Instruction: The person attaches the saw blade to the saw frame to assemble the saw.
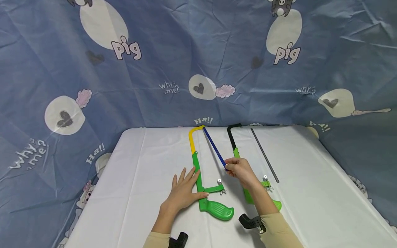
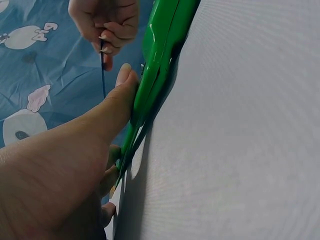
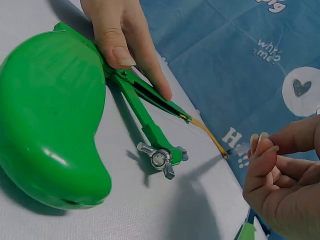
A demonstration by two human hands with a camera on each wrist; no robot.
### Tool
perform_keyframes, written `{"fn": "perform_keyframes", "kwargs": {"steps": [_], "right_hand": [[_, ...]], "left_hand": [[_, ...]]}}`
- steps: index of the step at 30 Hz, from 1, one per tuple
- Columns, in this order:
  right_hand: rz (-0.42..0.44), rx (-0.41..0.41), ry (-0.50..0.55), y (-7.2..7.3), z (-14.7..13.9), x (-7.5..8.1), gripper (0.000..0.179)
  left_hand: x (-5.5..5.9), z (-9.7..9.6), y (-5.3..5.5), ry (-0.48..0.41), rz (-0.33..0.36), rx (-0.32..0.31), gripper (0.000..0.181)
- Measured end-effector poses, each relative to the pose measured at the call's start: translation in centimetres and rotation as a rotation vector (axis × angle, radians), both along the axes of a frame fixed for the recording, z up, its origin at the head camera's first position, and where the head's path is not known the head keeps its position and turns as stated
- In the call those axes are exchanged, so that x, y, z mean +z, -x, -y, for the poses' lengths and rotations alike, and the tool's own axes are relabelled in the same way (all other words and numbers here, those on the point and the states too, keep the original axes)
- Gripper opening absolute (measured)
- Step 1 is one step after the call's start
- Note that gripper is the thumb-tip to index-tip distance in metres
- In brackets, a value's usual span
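Beige sleeves (image 1: pixel 280 229) nearest; blue blade (image 1: pixel 214 148) slants away leftward.

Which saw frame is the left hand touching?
The yellow-ended saw frame, touched by the left hand; the other frame has a black far end.

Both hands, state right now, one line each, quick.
Left hand: open, fingers spread, pressing on the green-and-yellow saw frame.
Right hand: closed, pinching the near end of the blue blade.
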State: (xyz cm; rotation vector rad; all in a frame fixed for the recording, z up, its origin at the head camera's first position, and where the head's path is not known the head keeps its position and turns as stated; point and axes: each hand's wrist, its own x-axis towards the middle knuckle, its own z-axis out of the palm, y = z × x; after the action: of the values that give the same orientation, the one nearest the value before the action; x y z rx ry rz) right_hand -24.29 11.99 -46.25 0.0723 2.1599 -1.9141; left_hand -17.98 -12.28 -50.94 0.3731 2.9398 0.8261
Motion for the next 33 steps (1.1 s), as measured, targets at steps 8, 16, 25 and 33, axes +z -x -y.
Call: {"fn": "perform_keyframes", "kwargs": {"steps": [8,16,25,33], "right_hand": [[-0.012,-0.003,-0.003,-0.17,-0.17,-0.26,0.030],[-0.006,0.016,-0.003,-0.19,-0.31,-0.39,0.028],[-0.030,0.023,0.006,-0.36,-0.55,-0.42,0.031],[-0.050,0.013,0.015,-0.23,-0.53,-0.23,0.032]], "left_hand": [[0.16,-0.01,-0.07,0.001,0.000,0.001,0.096],[0.10,-0.08,-0.09,0.012,0.017,0.012,0.097],[0.02,-0.06,-0.05,0.009,0.005,0.011,0.097],[0.03,-0.09,-0.07,0.000,0.001,0.006,0.096]]}}
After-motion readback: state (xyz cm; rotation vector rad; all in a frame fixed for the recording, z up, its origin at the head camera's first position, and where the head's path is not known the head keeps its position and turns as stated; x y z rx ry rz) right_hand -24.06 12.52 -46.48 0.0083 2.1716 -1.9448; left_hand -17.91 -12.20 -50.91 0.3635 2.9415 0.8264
